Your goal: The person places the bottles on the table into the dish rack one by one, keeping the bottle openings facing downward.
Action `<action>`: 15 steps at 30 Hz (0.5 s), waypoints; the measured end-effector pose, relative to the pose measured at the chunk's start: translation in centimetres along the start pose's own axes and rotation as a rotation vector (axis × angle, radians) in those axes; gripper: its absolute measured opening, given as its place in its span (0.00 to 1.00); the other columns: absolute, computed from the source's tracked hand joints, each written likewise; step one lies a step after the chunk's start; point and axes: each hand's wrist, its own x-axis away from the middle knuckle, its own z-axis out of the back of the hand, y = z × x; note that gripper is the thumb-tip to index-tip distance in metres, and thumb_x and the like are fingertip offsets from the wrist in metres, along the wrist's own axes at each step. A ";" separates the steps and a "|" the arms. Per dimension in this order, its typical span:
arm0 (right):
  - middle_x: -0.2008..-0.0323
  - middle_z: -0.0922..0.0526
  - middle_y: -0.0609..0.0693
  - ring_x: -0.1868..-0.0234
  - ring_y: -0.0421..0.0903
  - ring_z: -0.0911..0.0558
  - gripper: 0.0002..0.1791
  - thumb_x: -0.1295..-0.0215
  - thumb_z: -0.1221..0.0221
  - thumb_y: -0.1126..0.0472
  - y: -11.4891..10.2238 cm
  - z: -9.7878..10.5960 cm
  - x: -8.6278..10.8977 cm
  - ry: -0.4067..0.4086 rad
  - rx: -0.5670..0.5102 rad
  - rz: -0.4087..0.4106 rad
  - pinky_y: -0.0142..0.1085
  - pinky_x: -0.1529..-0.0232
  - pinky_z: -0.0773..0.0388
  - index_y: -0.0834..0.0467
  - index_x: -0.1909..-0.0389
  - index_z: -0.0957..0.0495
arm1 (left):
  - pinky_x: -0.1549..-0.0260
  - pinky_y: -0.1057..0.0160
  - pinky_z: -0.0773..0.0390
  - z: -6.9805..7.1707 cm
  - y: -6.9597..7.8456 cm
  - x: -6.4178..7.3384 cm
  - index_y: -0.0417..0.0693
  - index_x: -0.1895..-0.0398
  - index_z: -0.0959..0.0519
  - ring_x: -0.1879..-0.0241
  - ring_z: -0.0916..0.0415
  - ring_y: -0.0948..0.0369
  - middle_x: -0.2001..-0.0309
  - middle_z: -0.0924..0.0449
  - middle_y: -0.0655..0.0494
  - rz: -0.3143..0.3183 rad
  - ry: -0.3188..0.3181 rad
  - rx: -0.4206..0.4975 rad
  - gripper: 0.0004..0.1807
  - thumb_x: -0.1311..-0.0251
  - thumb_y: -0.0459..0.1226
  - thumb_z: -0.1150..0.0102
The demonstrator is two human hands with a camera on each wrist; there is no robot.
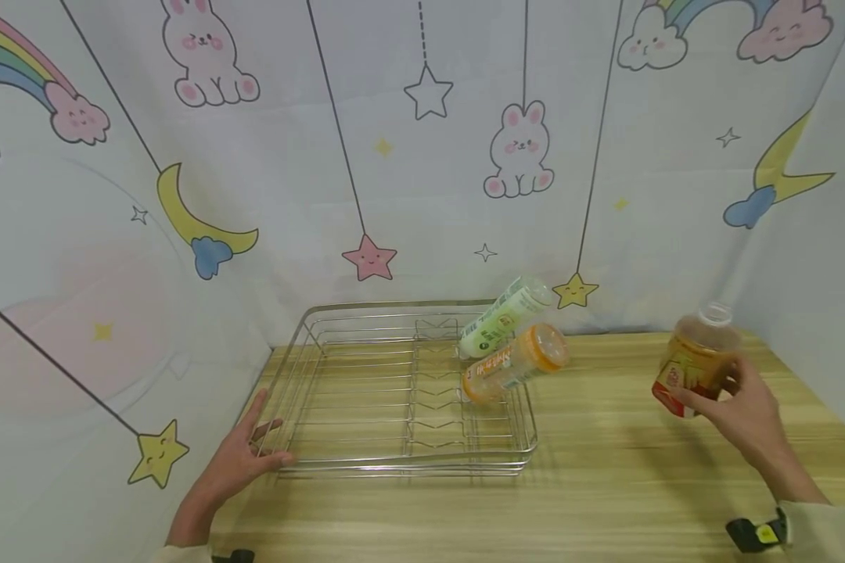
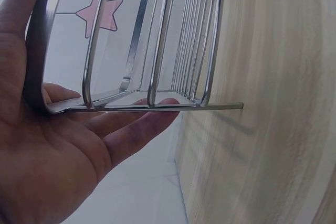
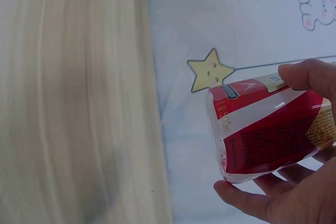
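Note:
A metal wire dish rack [image 1: 366,465] stands on the table. At its front left corner my left hand [image 1: 235,461] holds the frame, thumb along the front and fingers against the left side. The left wrist view shows the top rim [image 2: 39,51] lying between thumb and fingers. Over the table's right side, my right hand [image 1: 749,407] grips a clear plastic bottle with a red and gold label [image 1: 690,363]. It is tilted, and its open neck points up. The right wrist view shows the bottle's base [image 3: 218,140] raised above the tabletop.
Two empty-looking bottles lean in the rack's right part, one with a green label [image 1: 496,324] and one with an orange label and base [image 1: 514,363]. A patterned white curtain [image 1: 436,195] encloses the wood-grain table [image 1: 605,485] at the back and sides.

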 end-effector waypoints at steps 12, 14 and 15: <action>0.38 0.34 0.73 0.44 0.76 0.30 0.48 0.41 0.29 0.61 -3.6 0.0 0.6 -0.077 -0.044 0.096 0.22 0.68 0.24 0.66 0.27 0.49 | 0.48 0.35 0.27 0.1 0.0 0.1 0.44 0.21 0.69 0.34 0.42 0.30 0.25 0.65 0.27 0.012 -0.011 0.002 0.62 0.44 0.33 0.30; 0.37 0.35 0.75 0.43 0.79 0.31 0.50 0.41 0.29 0.61 -4.2 0.0 0.7 -0.096 -0.049 0.100 0.20 0.67 0.26 0.67 0.26 0.51 | 0.49 0.36 0.26 0.1 0.0 0.1 0.44 0.21 0.69 0.34 0.42 0.30 0.25 0.64 0.27 0.015 -0.009 -0.004 0.62 0.44 0.33 0.30; 0.37 0.36 0.75 0.43 0.79 0.32 0.51 0.41 0.29 0.61 -4.4 0.0 0.8 -0.103 -0.052 0.103 0.20 0.66 0.26 0.67 0.26 0.52 | 0.49 0.37 0.25 0.2 0.0 0.1 0.44 0.21 0.69 0.34 0.42 0.30 0.25 0.64 0.27 0.016 -0.008 -0.009 0.62 0.44 0.33 0.30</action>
